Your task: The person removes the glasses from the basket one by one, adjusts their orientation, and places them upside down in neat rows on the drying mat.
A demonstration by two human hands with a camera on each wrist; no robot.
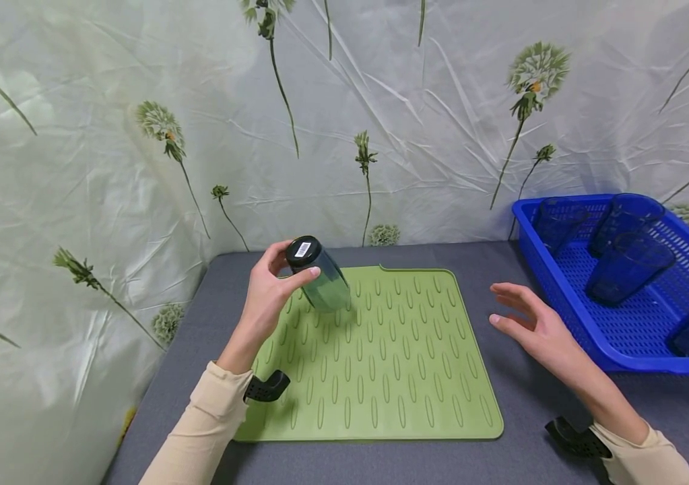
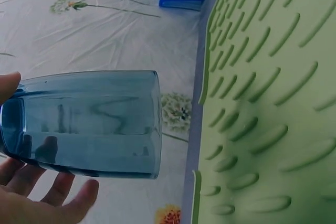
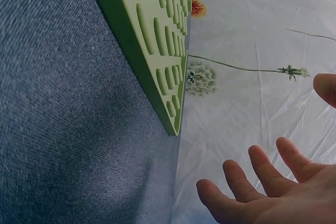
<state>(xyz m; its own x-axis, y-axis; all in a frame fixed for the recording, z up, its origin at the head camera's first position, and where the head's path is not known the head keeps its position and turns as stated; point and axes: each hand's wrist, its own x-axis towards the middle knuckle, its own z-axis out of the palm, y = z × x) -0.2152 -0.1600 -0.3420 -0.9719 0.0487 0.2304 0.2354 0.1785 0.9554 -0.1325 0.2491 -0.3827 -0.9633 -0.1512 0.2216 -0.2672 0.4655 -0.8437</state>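
Observation:
A tinted blue drinking glass point(image 1: 327, 283) hangs upside down above the green ribbed mat point(image 1: 380, 377), its dark base with a white label facing up. My left hand point(image 1: 267, 289) grips it near the base, thumb on one side and fingers on the other. In the left wrist view the glass point(image 2: 89, 124) has its rim pointing toward the mat, apart from it. My right hand point(image 1: 532, 327) is held over the grey table between mat and basket, fingers loosely bent and nothing in them. The right wrist view shows that hand point(image 3: 278, 187) with its fingers spread.
At the right stands a blue plastic basket point(image 1: 562, 303) with several tinted glasses, one of them a tilted glass point(image 1: 629, 269) near its middle. A grey cloth covers the table point(image 1: 368, 465). Behind it hangs a pale curtain point(image 1: 441, 135) printed with dandelions.

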